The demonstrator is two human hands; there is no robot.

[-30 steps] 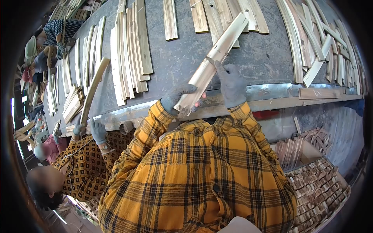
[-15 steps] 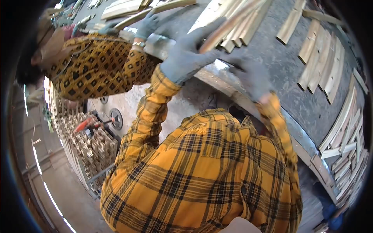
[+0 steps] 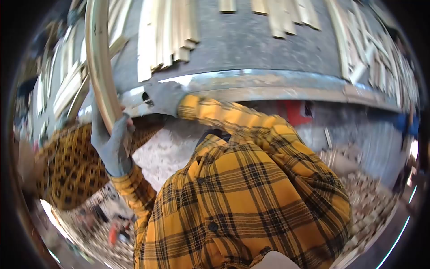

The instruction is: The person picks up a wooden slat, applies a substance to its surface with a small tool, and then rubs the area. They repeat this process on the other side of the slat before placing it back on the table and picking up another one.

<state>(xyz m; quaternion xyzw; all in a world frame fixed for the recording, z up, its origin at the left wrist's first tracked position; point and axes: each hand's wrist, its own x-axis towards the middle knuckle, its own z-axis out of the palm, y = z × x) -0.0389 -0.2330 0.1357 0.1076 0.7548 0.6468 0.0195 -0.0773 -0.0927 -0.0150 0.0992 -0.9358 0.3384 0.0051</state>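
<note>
A long wooden strip (image 3: 99,54) runs from the top of the view down into my left hand (image 3: 112,145), whose gloved fingers are wrapped round its near end. My right hand (image 3: 165,97), also in a grey glove, is at the metal edge of the table (image 3: 251,78), a little right of the strip. Its fingers look curled, and I cannot make out anything in them. Beyond my right hand lies a row of light wooden strips (image 3: 168,33) on the dark table top.
A co-worker in a patterned yellow sleeve (image 3: 74,166) is close on my left. More strips (image 3: 286,15) lie at the far side, with a loose pile (image 3: 376,58) at the right. Stacked wood pieces (image 3: 367,201) stand behind me on the right.
The view has turned to the right. My left hand still grips a strip, now at the left of the view and pointing up. My right hand is now at the table edge.
</note>
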